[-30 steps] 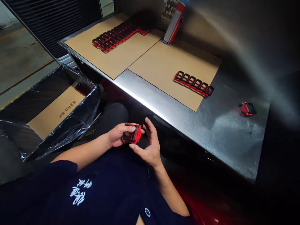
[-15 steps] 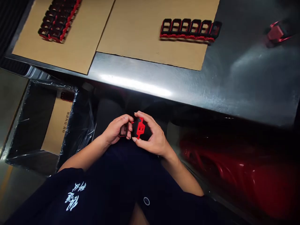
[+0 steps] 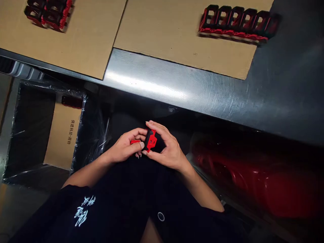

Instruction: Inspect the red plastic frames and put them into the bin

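Head view, piece point(image 3: 135, 142) in left hand point(image 3: 122, 147), now turned

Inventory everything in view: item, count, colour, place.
Metal table: one, silver, ahead
Flat cardboard sheets: two, tan, on table
Open boxy frames: about six, black-red, mostly on right sheet; at least four on left
Film-lined box: one, black, left
Lettered cardboard panel: one, tan, in box
Oblong piece: one, dark, in box
Glossy curved object: one, red, lower right
Angular part: one, red-black, right hand
Small part: one, red, left hand
Cloth shirt: one, navy, bottom
Hands: two, bare, centre
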Available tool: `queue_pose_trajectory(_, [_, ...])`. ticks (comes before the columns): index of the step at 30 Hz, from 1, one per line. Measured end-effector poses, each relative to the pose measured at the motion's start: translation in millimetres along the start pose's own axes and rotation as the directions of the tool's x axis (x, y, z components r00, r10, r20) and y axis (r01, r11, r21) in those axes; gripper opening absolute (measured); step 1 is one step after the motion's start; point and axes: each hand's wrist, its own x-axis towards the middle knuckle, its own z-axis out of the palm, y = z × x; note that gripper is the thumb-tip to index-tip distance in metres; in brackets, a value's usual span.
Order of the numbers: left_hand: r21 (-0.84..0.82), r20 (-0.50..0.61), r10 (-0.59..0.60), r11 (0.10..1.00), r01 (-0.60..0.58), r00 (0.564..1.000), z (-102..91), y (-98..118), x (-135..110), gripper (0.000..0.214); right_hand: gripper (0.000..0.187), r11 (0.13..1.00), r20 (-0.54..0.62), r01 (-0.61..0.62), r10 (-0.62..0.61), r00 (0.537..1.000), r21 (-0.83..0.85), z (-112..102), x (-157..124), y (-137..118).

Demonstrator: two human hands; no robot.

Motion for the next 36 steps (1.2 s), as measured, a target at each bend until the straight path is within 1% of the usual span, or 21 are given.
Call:
queue_pose_trajectory(2, [0.057,0.021,0.010,0.998,-0.011,1.000,-1.4,2.4,0.8,0.043,0.077,1.000,-0.016,0.023,-0.024,1.000,-0.011,-0.5,0.4,-0.3])
queue_pose_trajectory(5, [0.148,0.018,0.035,0.988,-0.038,0.999,-0.7,4.4,2.8,0.049,0.077,0.999,-0.037,0.032,-0.033,0.999,-0.029,-1.8,-0.7,-1.0])
queue_pose_trajectory(10, [0.234,0.004,0.022,0.972,-0.022,1.000,3.0,5.8,3.1,0.047,0.076,0.999,-0.046,0.038,-0.040,0.998,-0.028,-1.3,-2.5,-2.7])
queue_pose_trajectory(14, [0.261,-0.018,0.036,0.965,-0.030,0.999,7.5,4.6,0.7,0.046,0.076,0.997,-0.036,0.061,-0.062,0.997,-0.040,-2.4,-5.1,-3.1])
queue_pose_trajectory(16, [0.270,-0.032,0.077,0.960,-0.066,0.997,9.9,3.7,-0.8,0.043,0.081,1.000,-0.013,0.020,-0.020,1.000,-0.025,-6.3,-8.5,-2.1])
queue_pose_trajectory(18, [0.291,-0.055,0.132,0.950,-0.111,0.990,11.9,3.3,-2.1,0.043,0.085,0.998,-0.002,-0.042,0.042,0.999,0.045,-12.0,-13.6,-0.3])
queue_pose_trajectory(19, [0.304,-0.064,0.159,0.943,-0.133,0.985,12.6,3.4,-2.6,0.043,0.082,0.992,-0.008,-0.072,0.073,0.997,0.103,-15.1,-16.6,0.7])
queue_pose_trajectory(20, [0.320,-0.071,0.185,0.935,-0.154,0.980,13.1,3.4,-2.9,0.044,0.076,0.980,-0.022,-0.101,0.106,0.994,0.171,-17.8,-19.6,1.6])
queue_pose_trajectory(21, [0.345,-0.071,0.207,0.923,-0.170,0.976,13.4,3.4,-3.0,0.044,0.064,0.961,-0.040,-0.129,0.143,0.989,0.245,-20.1,-22.5,2.1])
queue_pose_trajectory(23, [0.430,-0.056,0.245,0.881,-0.198,0.968,13.4,2.6,-2.5,0.045,0.039,0.901,-0.053,-0.187,0.224,0.973,0.390,-22.4,-27.1,1.7])
queue_pose_trajectory(24, [0.487,-0.045,0.274,0.846,-0.218,0.961,13.3,1.8,-2.0,0.045,0.030,0.863,-0.039,-0.215,0.261,0.965,0.457,-22.3,-28.5,0.8])
queue_pose_trajectory(25, [0.548,-0.032,0.310,0.800,-0.243,0.950,13.1,0.8,-1.4,0.045,0.025,0.822,-0.016,-0.239,0.289,0.957,0.517,-21.6,-29.5,-0.5])
queue_pose_trajectory(28, [0.688,0.038,0.415,0.649,-0.325,0.909,12.2,-2.2,0.6,0.044,0.023,0.703,0.073,-0.287,0.318,0.945,0.651,-17.3,-30.0,-4.1])
queue_pose_trajectory(30, [0.721,0.086,0.451,0.587,-0.368,0.888,11.4,-3.3,1.4,0.044,0.024,0.649,0.114,-0.303,0.317,0.941,0.698,-14.4,-29.8,-4.7])
queue_pose_trajectory(33, [0.734,0.127,0.493,0.537,-0.416,0.861,9.6,-3.3,1.4,0.045,0.024,0.617,0.142,-0.317,0.316,0.938,0.721,-11.9,-29.8,-3.6])
queue_pose_trajectory(36, [0.747,0.157,0.528,0.489,-0.449,0.835,7.9,-2.2,0.9,0.045,0.024,0.625,0.144,-0.319,0.315,0.938,0.713,-11.7,-28.9,-4.2])
